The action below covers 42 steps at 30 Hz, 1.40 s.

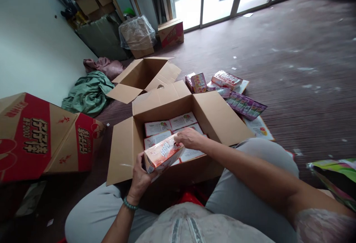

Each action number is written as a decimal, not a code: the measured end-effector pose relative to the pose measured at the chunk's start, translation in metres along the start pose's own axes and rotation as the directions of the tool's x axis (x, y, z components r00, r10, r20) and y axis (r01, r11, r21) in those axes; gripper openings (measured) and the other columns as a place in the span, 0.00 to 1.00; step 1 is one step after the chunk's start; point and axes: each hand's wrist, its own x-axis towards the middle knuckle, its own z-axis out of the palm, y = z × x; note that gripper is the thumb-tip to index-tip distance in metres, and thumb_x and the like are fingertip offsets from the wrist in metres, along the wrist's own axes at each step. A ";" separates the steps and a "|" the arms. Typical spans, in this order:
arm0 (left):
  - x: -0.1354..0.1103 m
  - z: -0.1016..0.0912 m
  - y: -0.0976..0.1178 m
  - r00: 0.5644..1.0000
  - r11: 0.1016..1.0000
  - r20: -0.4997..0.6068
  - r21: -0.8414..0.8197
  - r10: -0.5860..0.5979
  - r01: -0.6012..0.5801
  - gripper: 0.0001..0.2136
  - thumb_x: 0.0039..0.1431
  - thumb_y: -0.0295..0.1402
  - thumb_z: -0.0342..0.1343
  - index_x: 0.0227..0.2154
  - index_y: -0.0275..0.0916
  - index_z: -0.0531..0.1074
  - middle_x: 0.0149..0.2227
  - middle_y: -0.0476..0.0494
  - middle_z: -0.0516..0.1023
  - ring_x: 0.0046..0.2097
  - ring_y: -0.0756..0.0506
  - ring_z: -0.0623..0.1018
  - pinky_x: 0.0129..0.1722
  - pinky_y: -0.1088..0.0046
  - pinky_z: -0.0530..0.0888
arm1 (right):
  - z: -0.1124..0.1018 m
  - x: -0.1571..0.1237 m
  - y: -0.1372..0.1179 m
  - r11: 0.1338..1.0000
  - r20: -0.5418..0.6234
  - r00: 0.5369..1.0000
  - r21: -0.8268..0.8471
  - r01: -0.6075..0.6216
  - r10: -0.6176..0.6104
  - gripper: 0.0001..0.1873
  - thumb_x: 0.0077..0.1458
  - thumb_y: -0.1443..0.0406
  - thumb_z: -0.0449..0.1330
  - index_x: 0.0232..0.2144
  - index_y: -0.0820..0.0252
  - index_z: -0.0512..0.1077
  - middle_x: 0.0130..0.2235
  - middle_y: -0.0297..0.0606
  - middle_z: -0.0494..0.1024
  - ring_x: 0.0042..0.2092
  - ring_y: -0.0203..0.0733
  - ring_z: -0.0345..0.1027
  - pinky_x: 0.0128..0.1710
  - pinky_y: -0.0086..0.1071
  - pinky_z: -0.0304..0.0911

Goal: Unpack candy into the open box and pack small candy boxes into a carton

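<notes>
Between my hands a small orange-and-white printed box point(164, 151) is held tilted over an open cardboard carton point(164, 106). My left hand point(141, 172) wraps round the box's near left end, a beaded bracelet on its wrist. At the far right end, the fingers of my right hand point(189, 138) close on its upper edge. Inside the carton lie several white printed boxes point(183, 120) in rows, partly hidden by my hands and the held box. The carton's flaps are spread outward.
A second open carton point(143, 74) stands beyond. To the left are red-printed cartons point(66, 139) and green cloth point(89, 91). Candy-like packs point(246, 104) and a red display box point(226, 80) lie on the floor at right. A glossy green bag point(336, 174) is near my right elbow.
</notes>
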 end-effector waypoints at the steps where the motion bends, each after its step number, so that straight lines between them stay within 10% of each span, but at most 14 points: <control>1: -0.003 -0.007 -0.005 1.000 1.000 -0.009 0.001 -0.002 0.002 0.36 0.34 0.39 0.71 0.49 0.40 0.64 0.46 0.41 0.76 0.46 0.39 0.76 0.46 0.62 0.74 | 0.004 -0.002 0.013 0.998 0.040 0.997 -0.014 -0.065 0.065 0.12 0.58 0.72 0.53 0.35 0.59 0.77 0.36 0.44 0.81 0.39 0.42 0.73 0.30 0.31 0.51; 5: -0.018 -0.043 -0.029 0.992 0.992 -0.073 -0.085 -0.099 0.093 0.37 0.34 0.38 0.71 0.50 0.40 0.64 0.46 0.41 0.76 0.48 0.38 0.77 0.45 0.63 0.76 | 0.013 -0.016 0.057 0.960 0.088 0.958 -0.076 -0.268 0.274 0.14 0.54 0.77 0.52 0.31 0.65 0.77 0.33 0.50 0.80 0.36 0.45 0.73 0.30 0.32 0.51; 9: -0.022 -0.062 -0.041 0.980 0.976 -0.109 -0.155 -0.168 0.150 0.37 0.33 0.36 0.72 0.50 0.42 0.63 0.48 0.42 0.75 0.50 0.38 0.75 0.48 0.63 0.75 | 0.011 -0.017 0.043 0.974 -0.092 0.970 0.038 -0.223 0.225 0.14 0.56 0.74 0.51 0.38 0.58 0.75 0.38 0.41 0.79 0.39 0.40 0.72 0.32 0.30 0.51; 16: 0.001 -0.047 -0.021 0.998 0.996 0.024 -0.072 -0.053 0.054 0.37 0.32 0.38 0.72 0.49 0.40 0.65 0.44 0.43 0.77 0.44 0.40 0.77 0.43 0.66 0.76 | -0.007 -0.010 -0.023 0.991 -0.161 0.985 0.104 0.079 -0.062 0.10 0.55 0.71 0.53 0.36 0.56 0.72 0.36 0.37 0.78 0.35 0.39 0.70 0.28 0.32 0.45; 31: -0.002 -0.041 -0.022 0.999 0.998 -0.035 -0.041 -0.041 0.040 0.37 0.29 0.35 0.72 0.48 0.40 0.66 0.46 0.41 0.76 0.47 0.38 0.76 0.49 0.63 0.74 | 0.010 0.006 -0.023 0.990 -0.110 0.983 -0.004 0.144 -0.144 0.11 0.56 0.73 0.53 0.39 0.59 0.73 0.38 0.41 0.79 0.38 0.43 0.73 0.31 0.31 0.52; 42: -0.016 -0.057 -0.044 0.978 0.963 -0.080 -0.205 -0.193 0.174 0.34 0.34 0.35 0.71 0.48 0.43 0.67 0.44 0.39 0.79 0.44 0.33 0.80 0.41 0.55 0.79 | 0.021 -0.005 0.047 0.966 0.084 0.962 -0.009 -0.260 0.260 0.15 0.56 0.75 0.52 0.34 0.65 0.78 0.37 0.51 0.81 0.42 0.47 0.75 0.36 0.32 0.62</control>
